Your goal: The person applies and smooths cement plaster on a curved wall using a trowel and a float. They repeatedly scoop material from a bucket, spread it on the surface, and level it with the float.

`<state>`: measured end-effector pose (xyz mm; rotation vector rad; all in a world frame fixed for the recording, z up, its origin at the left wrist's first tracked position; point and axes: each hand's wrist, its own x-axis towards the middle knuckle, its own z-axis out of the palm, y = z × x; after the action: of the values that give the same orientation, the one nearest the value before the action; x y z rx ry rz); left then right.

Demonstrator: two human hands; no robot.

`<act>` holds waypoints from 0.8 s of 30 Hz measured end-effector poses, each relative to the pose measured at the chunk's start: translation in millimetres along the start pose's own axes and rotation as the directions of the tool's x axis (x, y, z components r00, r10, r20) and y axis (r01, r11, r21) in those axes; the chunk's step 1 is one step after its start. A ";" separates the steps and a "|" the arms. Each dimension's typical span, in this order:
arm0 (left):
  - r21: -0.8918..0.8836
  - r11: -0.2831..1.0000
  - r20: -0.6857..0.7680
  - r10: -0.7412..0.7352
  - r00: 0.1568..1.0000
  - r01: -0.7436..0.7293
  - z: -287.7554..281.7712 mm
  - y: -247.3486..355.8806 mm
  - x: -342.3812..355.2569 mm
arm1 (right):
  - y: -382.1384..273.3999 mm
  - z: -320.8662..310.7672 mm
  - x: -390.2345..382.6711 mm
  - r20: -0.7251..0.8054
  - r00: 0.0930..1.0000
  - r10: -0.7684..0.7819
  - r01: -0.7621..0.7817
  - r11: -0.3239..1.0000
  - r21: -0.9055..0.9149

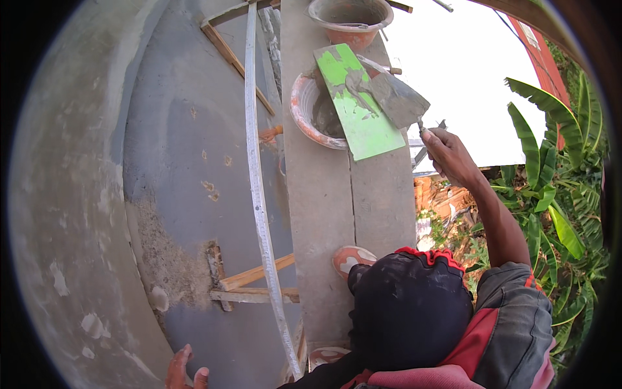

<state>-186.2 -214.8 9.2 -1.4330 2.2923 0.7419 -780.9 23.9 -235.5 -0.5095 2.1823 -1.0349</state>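
My right hand (447,154), at the end of an outstretched arm, is closed on the handle of a trowel. The trowel's flat blade (405,104) is coated in grey mortar and overlaps the right edge of a bright green board (372,133). Wet mortar is smeared over the board, which lies tilted across a worn orange-and-white bucket (299,110) and hides part of it. At the lower left, only some fingers of my left hand (184,373) show, spread apart beside the grey wall, with nothing visible in them.
A second bucket (350,29) stands farther along the plank walkway (324,194). A long pale metal bar (253,129) runs beside it. Wooden battens (259,275) cross the gap before the grey plastered wall (188,149). Banana plants (551,168) grow below at the right.
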 end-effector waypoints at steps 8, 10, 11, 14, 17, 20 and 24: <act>0.004 1.000 -0.021 0.004 1.000 -0.004 -1.9 -2.2 1.2 | -3.8 4.8 2.0 0.081 0.996 0.033 -0.048 0.981 0.186; -0.017 1.000 -0.022 -0.004 1.000 0.004 -1.0 2.8 0.5 | -1.4 -0.3 1.0 0.093 0.996 0.009 -0.029 0.976 0.216; -0.004 1.000 -0.024 0.006 1.000 -0.006 -1.0 2.7 0.6 | 0.7 -3.2 -0.2 0.095 0.996 -0.001 -0.021 0.973 0.232; 0.015 1.000 -0.029 0.009 1.000 -0.009 -0.1 -1.8 -2.1 | 9.3 -1.0 8.9 0.122 0.992 -0.034 -0.003 0.957 0.289; -0.061 0.998 -0.072 -0.031 0.997 0.027 3.8 -15.3 -8.8 | -5.1 15.3 7.0 0.118 0.989 -0.085 0.049 0.959 0.278; 0.026 1.000 -0.144 -0.006 0.990 0.010 -9.4 -5.9 -7.4 | 6.9 21.3 7.0 0.058 0.996 -0.070 0.049 0.949 0.310; 0.225 0.974 -0.324 0.068 0.943 0.007 -28.4 -3.7 -4.4 | 19.6 19.5 5.0 -0.072 0.991 -0.109 0.125 0.950 0.286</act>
<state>-181.3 -229.6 33.5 -1.5102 2.5529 0.2484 -772.0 22.6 -262.1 -0.4829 2.0183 -1.4217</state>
